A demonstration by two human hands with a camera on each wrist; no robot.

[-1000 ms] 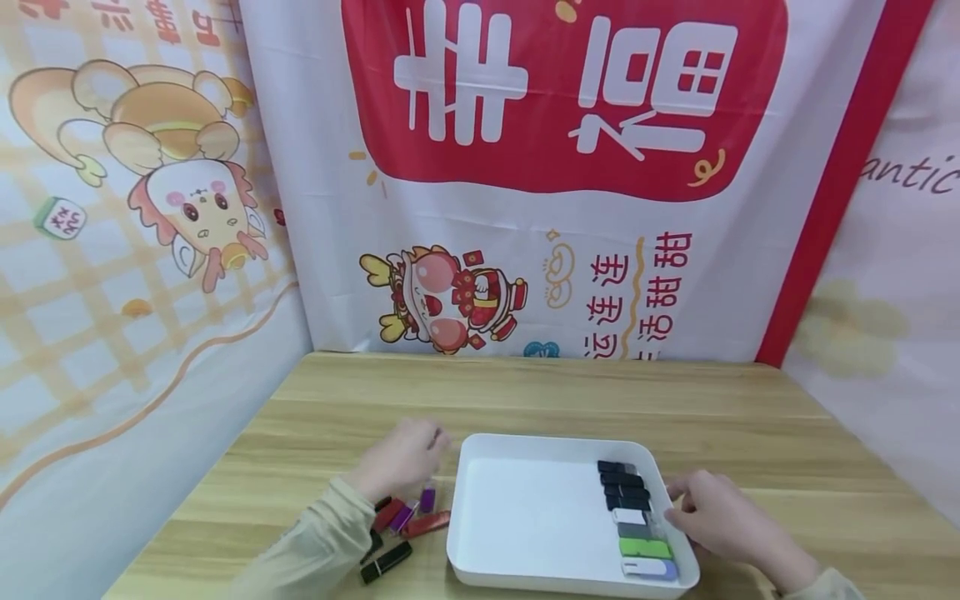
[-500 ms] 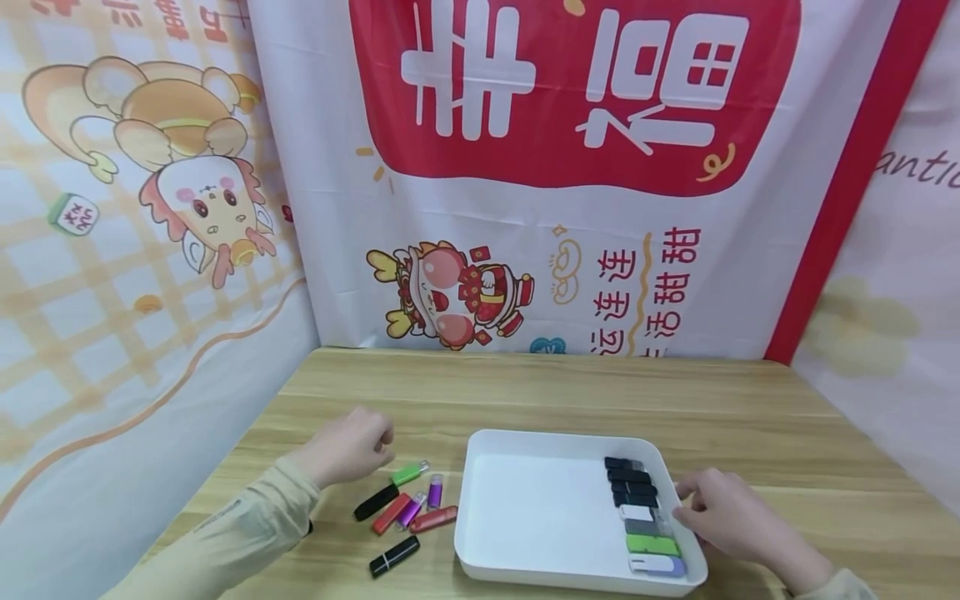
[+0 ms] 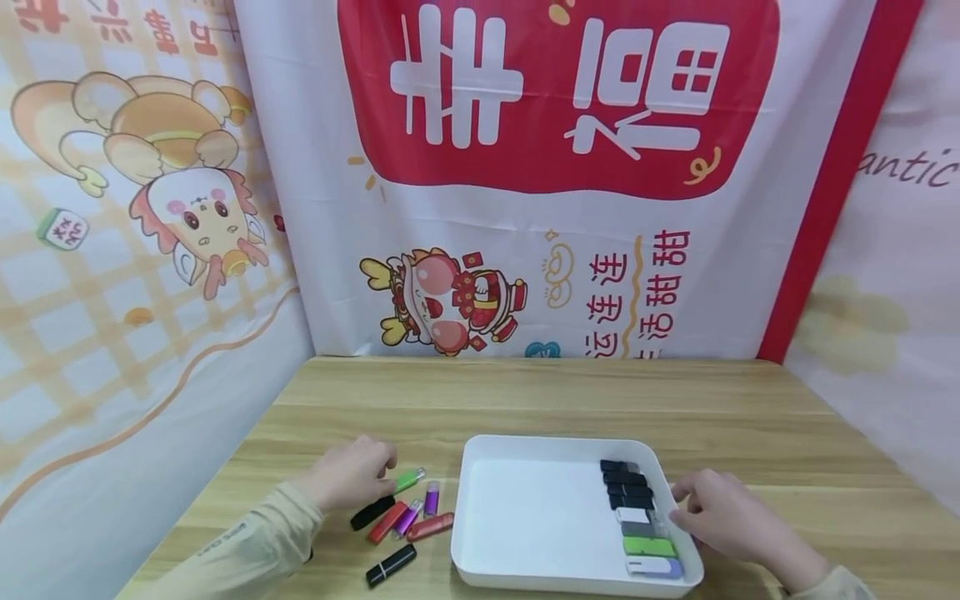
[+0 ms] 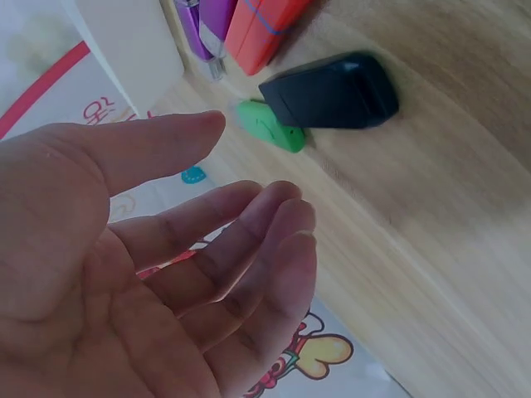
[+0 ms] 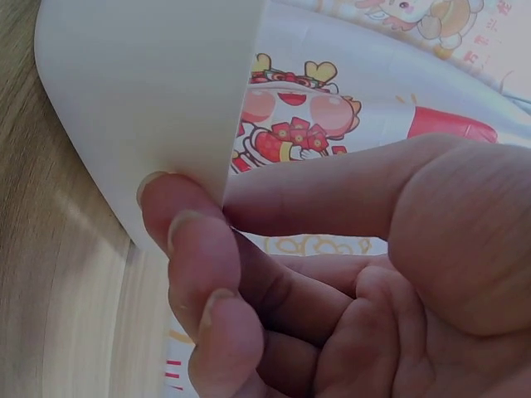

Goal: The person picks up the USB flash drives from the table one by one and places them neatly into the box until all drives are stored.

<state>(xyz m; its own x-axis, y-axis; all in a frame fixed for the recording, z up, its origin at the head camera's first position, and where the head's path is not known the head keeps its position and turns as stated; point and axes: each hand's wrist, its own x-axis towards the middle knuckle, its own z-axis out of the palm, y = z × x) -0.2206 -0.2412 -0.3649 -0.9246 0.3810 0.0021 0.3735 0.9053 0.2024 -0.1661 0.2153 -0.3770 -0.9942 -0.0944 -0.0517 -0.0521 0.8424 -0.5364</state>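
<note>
My L hand (image 3: 348, 477), thumb & fingers apart, holds nothing, near green USB stick (image 3: 408, 480), lower ctr; my R hand (image 3: 722, 510) pinches white tray (image 3: 536, 517), lower rt, prob. to steady it.

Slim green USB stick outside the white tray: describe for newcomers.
On the pale wooden table, find the white rectangular tray. Left of it, near the left hand, lies the slim green USB stick. Among the neighbouring black, red and purple sticks, it alone is green.
</note>
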